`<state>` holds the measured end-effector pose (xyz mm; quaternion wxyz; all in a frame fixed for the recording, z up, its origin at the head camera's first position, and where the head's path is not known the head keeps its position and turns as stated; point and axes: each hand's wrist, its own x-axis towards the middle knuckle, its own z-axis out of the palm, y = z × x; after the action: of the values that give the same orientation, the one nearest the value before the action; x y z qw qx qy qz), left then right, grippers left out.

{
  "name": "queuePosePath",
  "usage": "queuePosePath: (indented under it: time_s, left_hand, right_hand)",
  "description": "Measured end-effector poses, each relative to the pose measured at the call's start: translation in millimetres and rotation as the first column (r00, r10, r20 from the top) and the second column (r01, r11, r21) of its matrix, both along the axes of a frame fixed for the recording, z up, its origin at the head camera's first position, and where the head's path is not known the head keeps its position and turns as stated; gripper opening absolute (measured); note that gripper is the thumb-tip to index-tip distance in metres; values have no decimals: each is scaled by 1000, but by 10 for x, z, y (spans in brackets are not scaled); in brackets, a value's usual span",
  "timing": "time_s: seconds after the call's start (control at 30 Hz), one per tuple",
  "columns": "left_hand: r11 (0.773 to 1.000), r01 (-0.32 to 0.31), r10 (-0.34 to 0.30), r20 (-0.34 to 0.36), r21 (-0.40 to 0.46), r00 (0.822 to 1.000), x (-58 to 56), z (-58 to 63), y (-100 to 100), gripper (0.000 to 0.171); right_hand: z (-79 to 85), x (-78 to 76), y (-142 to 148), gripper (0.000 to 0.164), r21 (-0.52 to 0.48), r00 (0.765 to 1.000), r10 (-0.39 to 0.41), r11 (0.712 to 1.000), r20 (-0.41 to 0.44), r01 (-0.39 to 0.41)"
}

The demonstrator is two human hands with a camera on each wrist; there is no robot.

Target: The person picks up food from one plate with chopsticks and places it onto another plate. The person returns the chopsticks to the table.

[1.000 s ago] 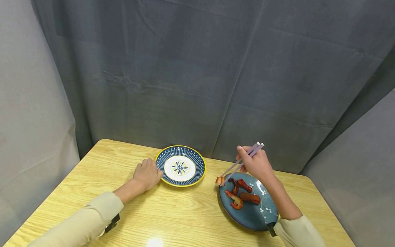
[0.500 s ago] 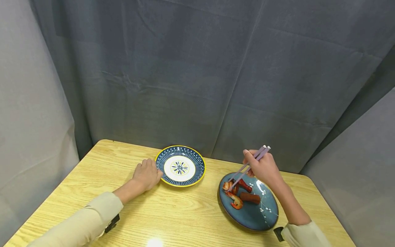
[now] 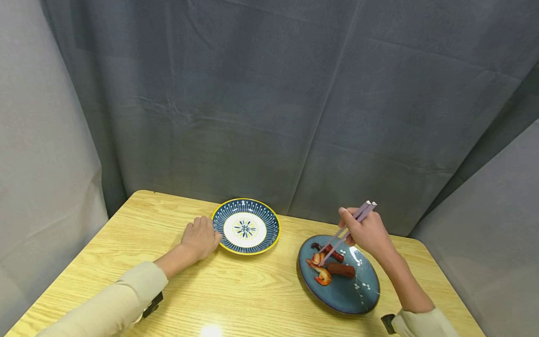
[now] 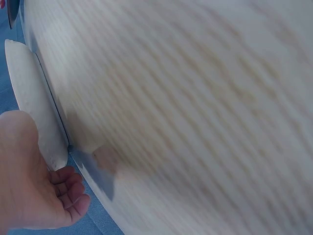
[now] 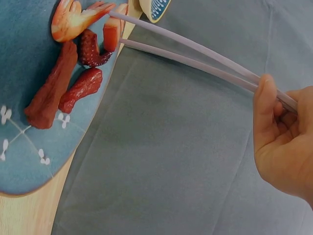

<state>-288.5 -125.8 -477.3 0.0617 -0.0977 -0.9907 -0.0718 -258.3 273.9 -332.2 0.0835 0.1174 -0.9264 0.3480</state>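
Observation:
My right hand (image 3: 370,234) holds a pair of mauve chopsticks (image 3: 342,237), pinched near their rear ends. Their tips stand apart on either side of an orange-and-white striped food piece (image 5: 111,34), low over the blue plate (image 3: 343,297). Close around it are a shrimp (image 3: 322,275), a brown sausage-like stick (image 3: 342,270), a dark tentacle (image 5: 93,49) and a glossy red morsel (image 5: 80,89). My left hand (image 3: 200,238) is at the near-left rim of a navy-and-white patterned plate (image 3: 245,228), thumb over the rim and fingers curled beneath, as the left wrist view (image 4: 68,188) hints.
Both plates stand on a pale wooden table (image 3: 252,299), the blue one to the right of the patterned one. A grey curtain (image 3: 236,117) hangs right behind the table's far edge. Pale cloth panels (image 3: 46,140) flank both sides.
My right hand has moved right and down, carrying the striped piece between the chopsticks from the blue plate's left edge inward, beside the shrimp. My left hand and the patterned plate stay put.

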Motion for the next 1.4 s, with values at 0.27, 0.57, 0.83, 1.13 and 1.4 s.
queuePosePath:
  time_s: [0.27,0.57,0.83,1.13,1.4]
  left_hand:
    - [1000,4,-4,4,2,1000,0,22,7,27]
    - [1000,0,0,13,6,1000,-28,3,1,28]
    - [1000,3,-3,18,7,1000,-24,-4,-3,28]
    - [1000,0,-1,16,5,1000,-17,-4,0,28]
    - [1000,5,-5,16,2,1000,-18,-5,-8,29]
  right_hand:
    - [13,41,105,43,20,1000,15,1000,-10,-15]
    - [67,102,218,44,24,1000,0,1000,-23,1]
    - [86,174,314,45,3,1000,-24,1000,0,24]
    - [49,263,441,45,1,998,-61,998,22,61]
    - [4,289,517,44,22,998,-64,998,28,64]
